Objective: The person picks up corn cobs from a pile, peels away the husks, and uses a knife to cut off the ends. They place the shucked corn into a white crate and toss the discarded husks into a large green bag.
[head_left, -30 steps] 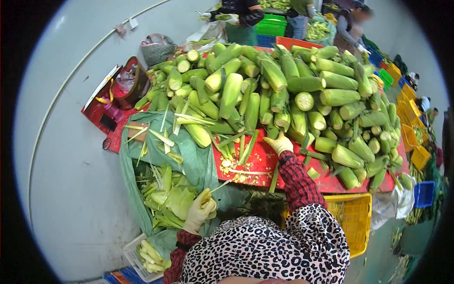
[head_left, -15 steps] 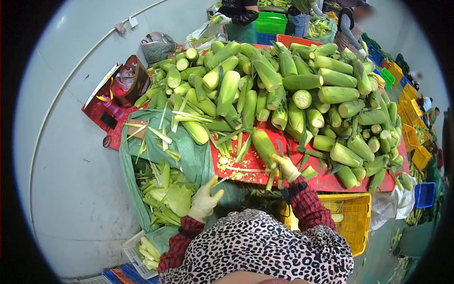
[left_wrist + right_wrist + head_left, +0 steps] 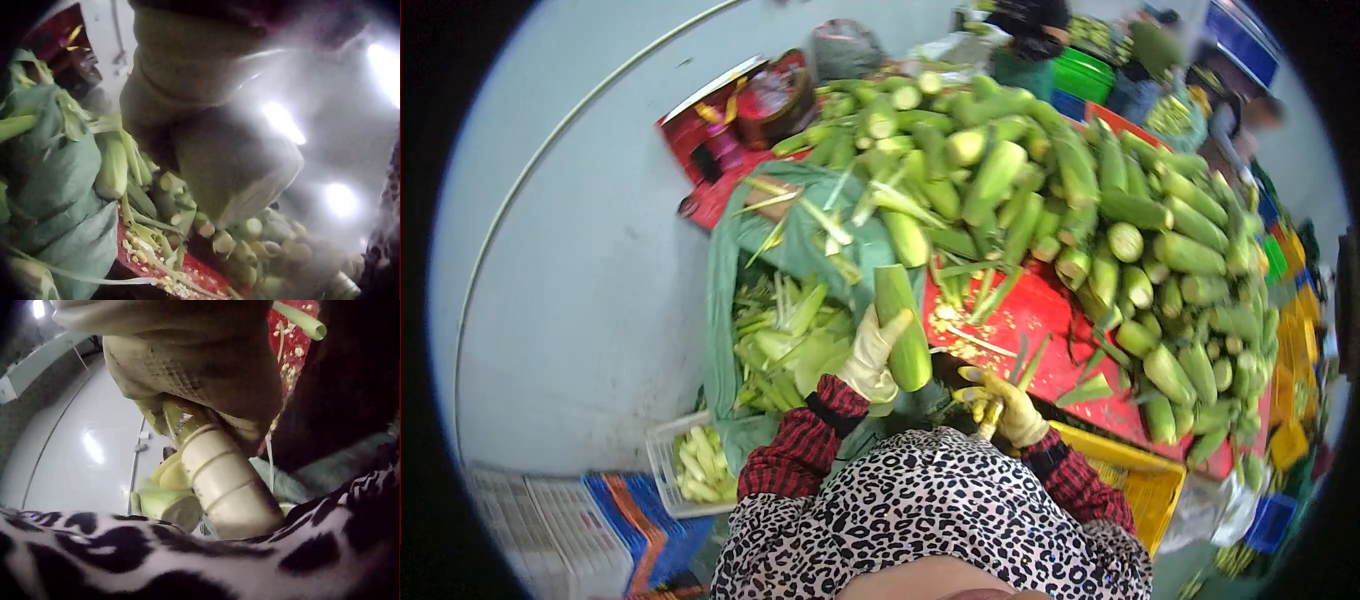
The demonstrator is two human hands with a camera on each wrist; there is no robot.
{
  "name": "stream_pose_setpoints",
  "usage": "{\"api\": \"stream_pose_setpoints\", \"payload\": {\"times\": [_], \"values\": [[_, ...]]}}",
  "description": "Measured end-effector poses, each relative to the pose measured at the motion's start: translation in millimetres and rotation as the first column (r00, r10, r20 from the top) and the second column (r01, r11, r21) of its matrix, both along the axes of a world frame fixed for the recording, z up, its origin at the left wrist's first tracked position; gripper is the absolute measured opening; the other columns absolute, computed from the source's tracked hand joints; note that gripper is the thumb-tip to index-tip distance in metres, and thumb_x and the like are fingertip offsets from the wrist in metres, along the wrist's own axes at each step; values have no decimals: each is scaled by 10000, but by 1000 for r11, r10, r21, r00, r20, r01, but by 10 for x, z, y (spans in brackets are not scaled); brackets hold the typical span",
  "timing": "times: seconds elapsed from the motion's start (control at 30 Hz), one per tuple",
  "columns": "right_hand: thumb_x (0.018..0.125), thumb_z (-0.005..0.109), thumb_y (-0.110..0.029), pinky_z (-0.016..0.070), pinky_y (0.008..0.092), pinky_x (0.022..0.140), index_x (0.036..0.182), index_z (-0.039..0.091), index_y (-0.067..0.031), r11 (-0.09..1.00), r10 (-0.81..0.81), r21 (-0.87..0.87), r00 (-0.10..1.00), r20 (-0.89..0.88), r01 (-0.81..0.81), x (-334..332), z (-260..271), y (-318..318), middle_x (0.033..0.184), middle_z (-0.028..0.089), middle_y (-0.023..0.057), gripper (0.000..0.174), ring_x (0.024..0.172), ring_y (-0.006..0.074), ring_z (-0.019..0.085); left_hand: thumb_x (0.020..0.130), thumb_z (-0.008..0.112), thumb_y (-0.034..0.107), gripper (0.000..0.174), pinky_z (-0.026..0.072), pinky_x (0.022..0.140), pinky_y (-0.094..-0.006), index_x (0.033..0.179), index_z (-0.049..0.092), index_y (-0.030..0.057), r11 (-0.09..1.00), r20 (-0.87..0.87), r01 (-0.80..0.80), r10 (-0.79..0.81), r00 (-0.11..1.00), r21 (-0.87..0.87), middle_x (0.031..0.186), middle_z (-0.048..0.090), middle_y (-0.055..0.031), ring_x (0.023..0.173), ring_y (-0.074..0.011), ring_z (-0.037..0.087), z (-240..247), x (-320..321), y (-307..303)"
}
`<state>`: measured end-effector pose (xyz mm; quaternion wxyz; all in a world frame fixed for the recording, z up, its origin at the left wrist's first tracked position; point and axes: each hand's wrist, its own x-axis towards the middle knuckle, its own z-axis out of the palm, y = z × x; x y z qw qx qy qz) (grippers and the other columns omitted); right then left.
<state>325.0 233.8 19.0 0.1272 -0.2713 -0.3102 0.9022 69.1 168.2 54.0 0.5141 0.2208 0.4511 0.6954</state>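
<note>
My gloved left hand (image 3: 868,358) grips an ear of corn (image 3: 903,330) in its green husk, held upright in front of the apron. To its right, my gloved right hand (image 3: 1018,412) has its fingers curled round the cream, ridged handle (image 3: 231,481) of a knife, close to the apron. The handle's butt points toward my body; the glove hides part of the knife. Left of the left hand, a green sack (image 3: 725,290) holds stripped husks (image 3: 790,340). A large heap of unhusked corn (image 3: 1000,185) covers the back of the red table (image 3: 1055,310).
Loose kernels (image 3: 948,318) and husk scraps lie near the table's front edge. A yellow crate (image 3: 1155,490) stands below at the right. At the lower left is a white basket (image 3: 662,455) of pale pieces. Other people work beyond the heap.
The right hand took an ear of corn from the heap and drew it nearer. The left hand now holds an ear, and the right hand has moved closer to the body. The head view has turned.
</note>
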Motion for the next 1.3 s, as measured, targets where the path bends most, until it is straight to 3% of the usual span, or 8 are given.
{"api": "stream_pose_setpoints", "payload": {"times": [0.07,0.2,0.27,0.37,0.63,0.87,1.17,1.3], "values": [[952,530,-282,444,190,424,1352,428,-27,987,93,-121,992,-81,-102,-36,-102,91,983,678,153,486,537,123,591,866,659,493,623,576,715,-397,1322,455,121,988,233,-150,138,963,34,1121,614,-138,887,-250,638,-38,-89,-185],[889,527,-165,454,275,461,1445,356,-58,834,164,481,953,254,-271,-671,328,-206,742,658,105,591,499,157,576,876,576,585,663,569,759,-459,1318,486,99,993,522,-114,92,848,11,1164,616,-192,951,-294,643,-97,-382,-560],[833,581,-159,484,362,509,1471,324,-114,-273,32,927,961,275,-257,-1013,528,-170,686,625,129,689,524,250,599,856,606,580,656,564,782,-471,1285,515,92,983,523,-184,160,837,-6,1132,623,-175,947,-295,642,27,-362,-710],[774,620,-170,489,440,530,1492,274,-152,-516,45,811,936,348,-277,-1422,696,-302,705,628,128,797,580,324,620,825,679,536,594,547,838,-490,1229,558,118,942,548,-324,315,775,-83,1083,636,-120,946,-296,634,9,-354,-902],[758,627,-209,492,436,532,1512,214,-193,-657,129,708,887,444,-259,-1801,615,-409,744,638,135,860,603,337,627,876,645,439,482,553,828,-440,1198,588,85,970,655,-237,217,724,-59,1078,656,-113,932,-276,649,-205,-489,-1281],[843,599,-137,528,400,695,1481,330,-149,68,160,964,957,243,-256,-1894,114,-900,958,661,233,693,805,359,671,889,612,459,513,542,854,-438,1223,560,73,904,644,-417,264,718,94,1114,642,-129,967,-282,641,-512,-615,-1319],[853,658,-392,512,368,894,1344,513,-72,-330,270,943,953,135,-40,-1940,790,-757,1270,585,193,603,1087,331,619,857,660,457,556,504,899,-481,1218,542,51,923,700,-382,242,672,49,1118,628,-140,992,-317,614,-721,-697,-1272],[806,677,-391,521,376,864,1231,617,-72,-299,410,950,911,44,88,-2023,543,-633,1280,589,168,534,1021,337,633,888,572,529,589,506,918,-493,1248,561,63,957,759,-274,107,643,97,1198,622,-153,1057,-320,613,-709,-661,-1324]]}}
